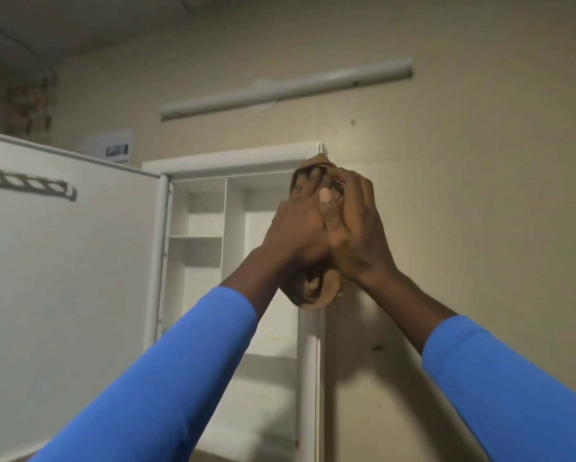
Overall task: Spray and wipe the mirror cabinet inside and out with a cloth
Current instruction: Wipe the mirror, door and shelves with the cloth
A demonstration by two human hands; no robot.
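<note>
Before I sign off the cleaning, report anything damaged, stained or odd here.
Two small dark marks dot the beige wall right of the open white cabinet; too small to identify. Nothing else stands out.

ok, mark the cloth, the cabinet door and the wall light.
cloth (323, 290): head view, lower hanging bunch.
cabinet door (63, 278): head view, bare white panel.
wall light (286, 89): head view, middle of tube.

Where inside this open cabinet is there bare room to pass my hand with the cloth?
Bare: the narrow left bay above and below its shelf, between hinge edge and divider; also the wider right bay's lower shelf. Crowded: the cabinet's top right corner, where left hand and right hand grip the cloth.
</note>
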